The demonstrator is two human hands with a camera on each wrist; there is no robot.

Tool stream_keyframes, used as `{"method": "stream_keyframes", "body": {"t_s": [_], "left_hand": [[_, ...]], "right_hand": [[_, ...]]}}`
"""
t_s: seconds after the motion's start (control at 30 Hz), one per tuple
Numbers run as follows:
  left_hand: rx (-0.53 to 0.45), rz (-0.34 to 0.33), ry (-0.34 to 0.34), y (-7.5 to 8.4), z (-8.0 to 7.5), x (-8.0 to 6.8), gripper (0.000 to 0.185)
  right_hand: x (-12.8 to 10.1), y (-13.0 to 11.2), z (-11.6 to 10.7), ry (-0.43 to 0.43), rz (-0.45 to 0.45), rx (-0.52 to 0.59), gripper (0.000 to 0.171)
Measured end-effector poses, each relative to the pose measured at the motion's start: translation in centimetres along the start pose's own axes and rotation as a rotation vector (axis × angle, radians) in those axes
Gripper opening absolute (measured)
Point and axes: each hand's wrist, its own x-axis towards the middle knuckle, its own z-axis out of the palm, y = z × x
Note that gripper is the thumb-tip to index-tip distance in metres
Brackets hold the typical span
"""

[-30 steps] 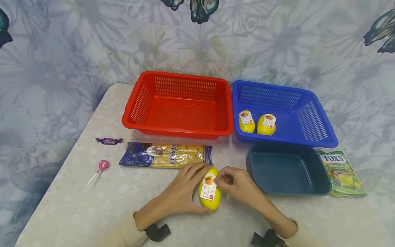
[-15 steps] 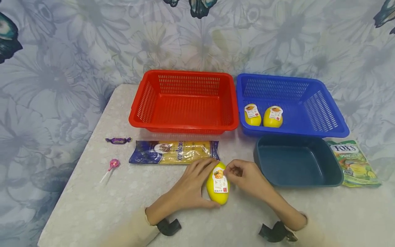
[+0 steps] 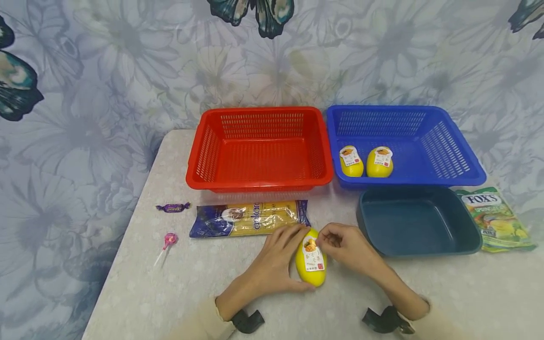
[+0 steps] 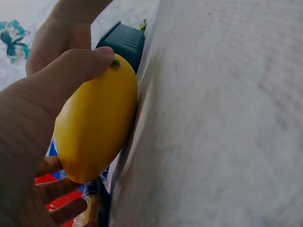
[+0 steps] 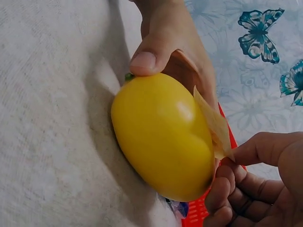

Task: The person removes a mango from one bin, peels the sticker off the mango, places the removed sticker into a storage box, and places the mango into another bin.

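A yellow mango-shaped fruit (image 3: pixel 314 279) with a green stem nub lies on the table. My left hand (image 3: pixel 276 264) holds it, thumb at the stem end and fingertips at the far end. A white printed label (image 3: pixel 313 260) sits on its upper face. The right hand (image 3: pixel 346 245) pinches the label's edge between thumb and forefinger. From the right wrist view, that label (image 5: pixel 215 125) stands partly lifted off the skin of the mango (image 5: pixel 156 132). The left wrist view shows the thumb pressed beside the stem of the mango (image 4: pixel 97 125).
Behind are a red basket (image 3: pixel 259 183) and a blue basket (image 3: pixel 425 178) holding two labelled mangoes (image 3: pixel 380 167). A dark teal bin (image 3: pixel 420 250) and a FOX'S candy bag (image 3: pixel 497 222) stand right. A spaghetti pack (image 3: pixel 250 219), a wrapped candy (image 3: pixel 173 208) and a lollipop (image 3: pixel 170 240) lie left.
The head view has shifted, so the whole scene sits further right in it. Both hands keep the same hold on the mango and its label.
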Motion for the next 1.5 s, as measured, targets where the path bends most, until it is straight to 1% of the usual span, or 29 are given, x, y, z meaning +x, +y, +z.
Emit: {"method": "stream_keyframes", "body": {"t_s": [0.1, 0.27, 0.5, 0.63, 0.77, 0.87, 1.0, 1.17, 1.33, 1.5], "left_hand": [[-0.011, 0.002, 0.001, 0.2, 0.5, -0.2, 0.120], [-0.023, 0.007, -0.010, 0.3, 0.9, -0.1, 0.119], [-0.038, 0.002, 0.016, 0.0, 0.3, 0.3, 0.119], [-0.039, -0.008, 0.005, -0.1, 0.1, 0.1, 0.121], [-0.039, -0.019, -0.011, -0.2, -0.1, 0.0, 0.120], [-0.041, -0.021, -0.017, -0.2, -0.2, -0.1, 0.120], [-0.051, -0.020, -0.024, -0.2, -0.1, 0.1, 0.120], [-0.056, -0.023, -0.028, -0.2, -0.1, 0.4, 0.120], [-0.061, -0.040, -0.029, -0.1, -0.1, 0.2, 0.119], [-0.070, -0.024, -0.011, -0.1, 0.0, 0.2, 0.119]], "right_hand": [[-0.6, 0.3, 0.2, 0.001, -0.022, 0.004, 0.006], [-1.3, 0.6, 0.3, 0.031, -0.053, 0.015, 0.011], [-1.1, 0.3, 0.1, 0.096, -0.102, 0.019, 0.007], [-1.5, 0.0, -0.5, 0.137, -0.143, 0.002, 0.013], [-1.7, -0.5, -1.3, 0.152, -0.141, -0.015, 0.012], [-1.8, -0.9, -2.3, 0.160, -0.119, -0.027, 0.010], [-2.0, -1.1, -4.1, 0.190, -0.097, -0.054, 0.010], [-2.1, -0.9, -6.9, 0.258, -0.062, -0.137, 0.007], [-2.6, -0.3, -9.7, 0.320, -0.024, -0.215, 0.006], [-3.2, 0.9, -11.8, 0.356, 0.003, -0.266, 0.009]]}}
